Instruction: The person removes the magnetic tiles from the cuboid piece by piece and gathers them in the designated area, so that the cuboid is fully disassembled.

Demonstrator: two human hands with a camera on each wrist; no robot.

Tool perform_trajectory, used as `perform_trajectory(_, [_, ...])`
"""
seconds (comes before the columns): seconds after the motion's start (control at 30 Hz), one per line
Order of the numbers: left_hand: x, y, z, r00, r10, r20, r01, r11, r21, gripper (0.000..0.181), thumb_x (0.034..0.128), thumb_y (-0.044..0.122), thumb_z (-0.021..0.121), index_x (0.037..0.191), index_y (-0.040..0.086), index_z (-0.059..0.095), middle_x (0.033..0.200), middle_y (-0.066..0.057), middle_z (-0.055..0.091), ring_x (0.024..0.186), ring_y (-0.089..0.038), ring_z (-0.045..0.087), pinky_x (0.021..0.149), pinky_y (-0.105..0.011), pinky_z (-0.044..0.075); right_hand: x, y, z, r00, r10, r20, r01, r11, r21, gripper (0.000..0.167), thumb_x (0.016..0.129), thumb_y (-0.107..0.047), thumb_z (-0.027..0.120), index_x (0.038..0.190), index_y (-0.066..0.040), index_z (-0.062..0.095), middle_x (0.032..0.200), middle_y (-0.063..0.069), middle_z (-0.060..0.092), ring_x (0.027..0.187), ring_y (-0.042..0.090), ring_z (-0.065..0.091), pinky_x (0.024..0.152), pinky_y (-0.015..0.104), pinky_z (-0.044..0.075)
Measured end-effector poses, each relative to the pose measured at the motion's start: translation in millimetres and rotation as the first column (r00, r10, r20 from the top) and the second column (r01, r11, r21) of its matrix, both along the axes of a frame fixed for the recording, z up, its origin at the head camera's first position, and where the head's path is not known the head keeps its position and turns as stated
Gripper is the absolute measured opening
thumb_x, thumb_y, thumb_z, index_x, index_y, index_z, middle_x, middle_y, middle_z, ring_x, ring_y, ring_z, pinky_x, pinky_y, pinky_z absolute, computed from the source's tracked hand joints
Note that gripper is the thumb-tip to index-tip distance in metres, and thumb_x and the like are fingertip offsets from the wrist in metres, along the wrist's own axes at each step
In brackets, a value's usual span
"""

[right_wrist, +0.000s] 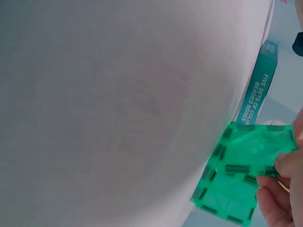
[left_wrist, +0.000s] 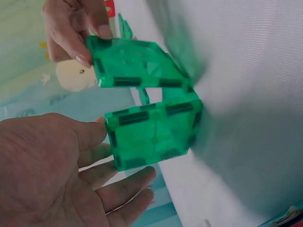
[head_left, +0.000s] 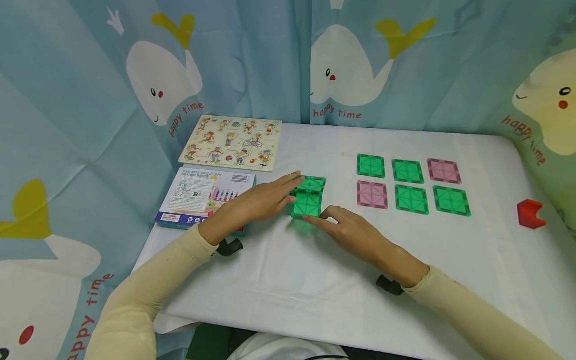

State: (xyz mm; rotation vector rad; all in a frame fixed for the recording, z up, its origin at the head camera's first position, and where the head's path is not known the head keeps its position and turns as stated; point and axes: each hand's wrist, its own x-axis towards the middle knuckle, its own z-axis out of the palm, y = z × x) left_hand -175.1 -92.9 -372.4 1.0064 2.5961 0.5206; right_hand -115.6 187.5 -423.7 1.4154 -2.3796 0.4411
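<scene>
Joined green translucent tiles stand partly raised on the white table, seen as two panels in the head view, the rear [head_left: 311, 184] and the front [head_left: 307, 204]. My left hand [head_left: 263, 200] reaches over from the left, fingertips at the rear panel and thumb at its left side. In the left wrist view my left fingers are spread beside the lower panel [left_wrist: 154, 137], thumb touching its corner. My right hand [head_left: 360, 235] pinches the edge of the other panel [left_wrist: 137, 61] between thumb and finger; the right wrist view shows this pinch on the green tile [right_wrist: 255, 146].
Green tiles [head_left: 407, 171] and pink tiles [head_left: 372, 195] lie flat in two rows to the right. A red piece [head_left: 531, 214] is at the far right. A picture board [head_left: 234, 142] and a beaded-boxes box [head_left: 189, 195] lie at the left. Whale-print curtains [head_left: 265, 60] surround the table.
</scene>
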Motion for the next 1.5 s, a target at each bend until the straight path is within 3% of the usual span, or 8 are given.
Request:
perform_trajectory(0.3, [1.1, -2.6, 0.4, 1.000, 0.022, 0.014, -0.022, 1.000, 0.000, 0.062, 0.1155, 0.033, 0.045, 0.171, 0.017, 0.021, 0.179, -0.001, 0.011, 0.154, -0.027, 0.041, 0.116, -0.048, 0.046, 18.6, 22, 21.3, 0.990, -0.086, 0.115, 0.100, 0.988, -0.121, 0.073, 0.080, 0.017, 0.082, 0.144, -0.014, 0.066, 0.109, 0.004, 0.065, 0.089, 0.012, 0.065, 0.069, 0.023, 0.056])
perform_trajectory(0.53, [2.2, -3.6, -1.1, 0.999, 0.019, 0.035, -0.020, 1.000, 0.015, 0.062, 0.1160, 0.034, 0.043, 0.171, 0.017, 0.020, 0.179, 0.000, 0.009, 0.154, -0.028, 0.040, 0.117, -0.048, 0.045, 25.5, 81, 46.7, 0.932, -0.236, 0.275, 0.300, 0.928, -0.221, 0.055, 0.084, 0.017, 0.079, 0.130, -0.013, 0.073, 0.105, -0.003, 0.068, 0.092, 0.005, 0.063, 0.078, 0.008, 0.049])
perform_trajectory(0.7, [2.8, -4.9, -1.9, 0.999, 0.022, 0.043, -0.022, 1.000, 0.018, 0.061, 0.1162, 0.034, 0.042, 0.171, 0.018, 0.019, 0.179, 0.002, 0.008, 0.154, -0.028, 0.040, 0.118, -0.049, 0.044, 28.4, 139, 52.8, 0.818, -0.353, 0.454, 0.446, 0.887, -0.115, 0.042, 0.099, 0.009, 0.067, 0.136, -0.010, 0.069, 0.121, 0.004, 0.067, 0.105, -0.008, 0.056, 0.089, 0.000, 0.044])
perform_trajectory(0.87, [2.8, -3.6, -1.7, 0.999, 0.019, 0.048, -0.020, 1.000, 0.015, 0.062, 0.1163, 0.034, 0.041, 0.171, 0.019, 0.018, 0.179, 0.002, 0.007, 0.155, -0.028, 0.039, 0.118, -0.050, 0.043, 25.0, 209, 46.4, 0.692, -0.435, 0.576, 0.514, 0.857, 0.029, 0.034, 0.105, 0.003, 0.059, 0.138, -0.004, 0.064, 0.129, 0.010, 0.055, 0.100, -0.012, 0.053, 0.075, 0.009, 0.046])
perform_trajectory(1.1, [3.8, -1.6, 0.7, 0.999, 0.012, 0.030, -0.012, 1.000, 0.008, 0.061, 0.1162, 0.031, 0.043, 0.171, 0.016, 0.020, 0.179, 0.000, 0.008, 0.155, -0.027, 0.038, 0.116, -0.048, 0.045, 20.0, 283, 31.9, 0.511, -0.537, 0.671, 0.575, 0.794, 0.198, 0.029, 0.109, -0.009, 0.059, 0.137, -0.008, 0.067, 0.121, -0.043, 0.042, 0.088, -0.007, 0.059, 0.069, 0.017, 0.049])
perform_trajectory(1.2, [4.2, -1.3, 1.3, 1.000, 0.012, 0.025, -0.012, 1.000, 0.004, 0.061, 0.1163, 0.032, 0.042, 0.171, 0.016, 0.020, 0.179, 0.000, 0.009, 0.156, -0.026, 0.037, 0.117, -0.048, 0.045, 18.3, 298, 28.1, 0.481, -0.535, 0.695, 0.573, 0.791, 0.212, 0.028, 0.109, -0.008, 0.059, 0.134, -0.010, 0.069, 0.118, -0.048, 0.040, 0.091, -0.013, 0.054, 0.068, 0.018, 0.051])
perform_trajectory(1.33, [3.8, -1.2, 1.1, 1.000, 0.016, 0.026, -0.016, 1.000, 0.000, 0.061, 0.1164, 0.033, 0.041, 0.171, 0.017, 0.019, 0.179, 0.001, 0.008, 0.156, -0.026, 0.037, 0.117, -0.048, 0.045, 14.5, 303, 28.3, 0.453, -0.566, 0.689, 0.552, 0.785, 0.282, 0.026, 0.108, -0.005, 0.057, 0.131, -0.005, 0.070, 0.126, -0.018, 0.061, 0.095, -0.012, 0.050, 0.070, 0.020, 0.051])
perform_trajectory(1.5, [2.0, -0.9, 0.0, 0.999, 0.011, 0.038, -0.011, 1.000, 0.004, 0.061, 0.1166, 0.034, 0.040, 0.171, 0.018, 0.017, 0.179, 0.002, 0.006, 0.156, -0.026, 0.036, 0.117, -0.048, 0.044, 13.4, 297, 29.8, 0.327, -0.667, 0.669, 0.552, 0.709, 0.438, 0.033, 0.111, -0.011, 0.052, 0.137, 0.008, 0.059, 0.128, 0.038, 0.056, 0.106, 0.035, 0.061, 0.076, 0.038, 0.054])
